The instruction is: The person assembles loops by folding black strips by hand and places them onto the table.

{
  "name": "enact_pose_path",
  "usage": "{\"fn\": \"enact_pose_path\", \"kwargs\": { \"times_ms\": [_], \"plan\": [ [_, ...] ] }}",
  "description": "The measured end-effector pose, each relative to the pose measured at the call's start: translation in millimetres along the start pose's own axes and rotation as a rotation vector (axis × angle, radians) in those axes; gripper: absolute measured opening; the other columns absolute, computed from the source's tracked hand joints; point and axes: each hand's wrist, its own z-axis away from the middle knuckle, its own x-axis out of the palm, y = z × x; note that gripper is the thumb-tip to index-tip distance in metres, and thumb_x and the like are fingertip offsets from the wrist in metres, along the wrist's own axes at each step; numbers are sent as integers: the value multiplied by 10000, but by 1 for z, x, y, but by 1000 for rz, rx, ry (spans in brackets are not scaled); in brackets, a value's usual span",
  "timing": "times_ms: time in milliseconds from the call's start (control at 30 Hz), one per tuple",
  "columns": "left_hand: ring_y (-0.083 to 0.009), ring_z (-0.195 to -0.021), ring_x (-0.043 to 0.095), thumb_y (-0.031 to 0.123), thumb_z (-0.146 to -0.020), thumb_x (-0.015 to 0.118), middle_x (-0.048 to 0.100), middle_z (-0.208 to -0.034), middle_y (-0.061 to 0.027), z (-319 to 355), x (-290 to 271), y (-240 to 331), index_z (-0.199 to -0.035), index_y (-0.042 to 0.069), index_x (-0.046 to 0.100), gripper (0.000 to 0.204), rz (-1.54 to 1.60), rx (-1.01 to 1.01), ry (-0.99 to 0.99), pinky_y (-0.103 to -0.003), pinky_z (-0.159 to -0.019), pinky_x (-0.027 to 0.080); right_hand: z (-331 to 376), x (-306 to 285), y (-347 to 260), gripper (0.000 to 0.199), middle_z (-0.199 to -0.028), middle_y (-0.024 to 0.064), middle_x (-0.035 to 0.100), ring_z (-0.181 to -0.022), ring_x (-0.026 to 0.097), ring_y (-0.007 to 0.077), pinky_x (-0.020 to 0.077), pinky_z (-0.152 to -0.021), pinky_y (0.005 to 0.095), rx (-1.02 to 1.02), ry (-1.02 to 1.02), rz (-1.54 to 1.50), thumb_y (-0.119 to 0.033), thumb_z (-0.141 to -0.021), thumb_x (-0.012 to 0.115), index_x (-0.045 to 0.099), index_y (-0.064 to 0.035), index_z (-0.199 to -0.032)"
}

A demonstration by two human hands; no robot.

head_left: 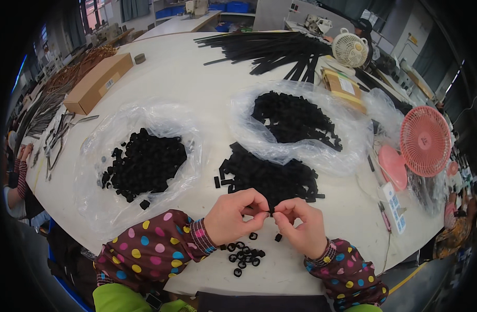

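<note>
Over the near part of the table, my left hand [234,214] and my right hand [304,229] meet with thumbs and forefingers pinched on one small black piece [271,211]. Fingertips cover most of it, so its shape is unclear. Just beyond lies a loose pile of short black strips [272,179]. Several small black rings [242,257] are scattered between my forearms, close to the table's near edge. To the left, a heap of small black loops [150,164] sits in an opened clear plastic bag [90,192].
Another clear bag [353,130] holds more black pieces [295,117] at the right. Beyond it are long black strips [269,47] and a cream fan [349,49]. A pink fan [425,140] stands far right. A cardboard box [99,83] rests at the left; people sit around.
</note>
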Motion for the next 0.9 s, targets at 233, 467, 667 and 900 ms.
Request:
{"fn": "enact_pose_path", "kwargs": {
  "times_ms": [233,467,667,900],
  "plan": [
    [-115,-786,642,-7,-754,623,608,-821,-53,-1,-7,9,-834,-8,565,99,-175,11,-130,-236,-718,519,-6,-13,8,125,-754,-13,608,-590,543,23,410,-502,166,238,-265,-241,-87,-803,652,609,-23,-902],
    [-120,-781,639,22,-787,604,608,-838,-44,-1,3,7,-862,11,546,95,-103,-184,-51,-247,-711,523,-2,0,1,133,-780,-10,574,-600,558,44,419,-495,184,-220,-42,191,-51,-751,674,573,-48,-837],
    [-125,-837,620,44,-856,596,591,-916,-39,-9,-15,15,-980,12,521,148,620,-387,-325,-260,-785,520,0,-4,9,92,-784,-21,571,-639,559,56,423,-546,194,400,-260,-853,-92,-843,589,536,-73,-916],
    [-91,-831,597,37,-831,632,578,-933,-31,-4,-12,-4,-944,29,543,145,591,-237,-346,-220,-725,496,5,1,8,75,-787,-7,577,-654,568,70,412,-563,190,530,-344,-1128,-120,-877,561,527,-82,-932]
  ]
}}
